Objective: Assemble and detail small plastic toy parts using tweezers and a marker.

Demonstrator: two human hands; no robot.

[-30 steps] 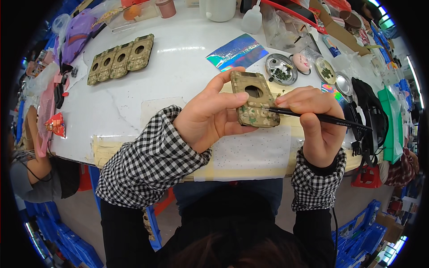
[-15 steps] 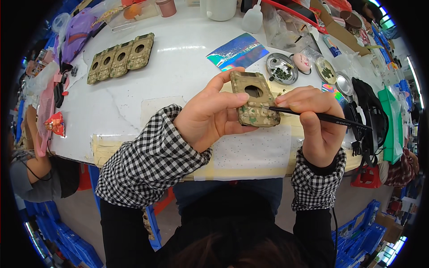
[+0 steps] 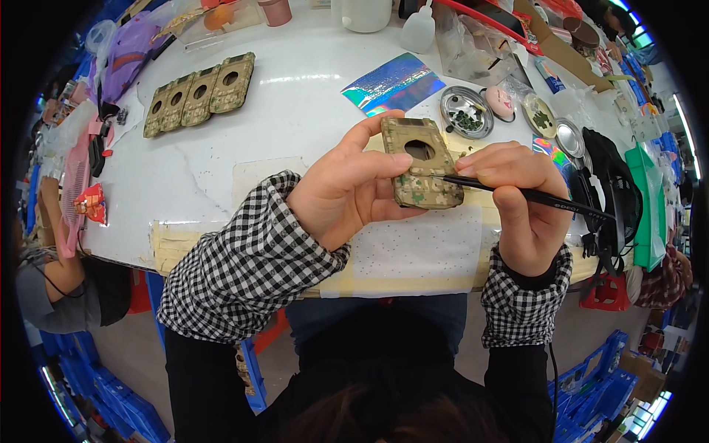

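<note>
My left hand (image 3: 347, 181) is closed around the left edge of a camouflage model tank hull (image 3: 432, 184), thumb on top beside its round hole. The hull is held tilted above the table's near edge. Between the fingers and thumb of my right hand (image 3: 528, 199) is a pair of black tweezers (image 3: 546, 196). Their tip rests on the hull's top face, just below the hole; whether it grips a small part I cannot tell. More camouflage hulls (image 3: 199, 100) of the same shape stand in a row at the far left.
A shiny holographic sheet (image 3: 391, 83) lies beyond my hands. Right of it are a metal dish of small dark green parts (image 3: 467, 112), a pink oval object (image 3: 499, 103) and a round lid with green pieces (image 3: 539, 117). White dotted paper (image 3: 413, 255) covers the near edge.
Almost nothing differs. The hull has shifted very slightly in my left hand, and the tweezers' tip stays at the same spot on it.
</note>
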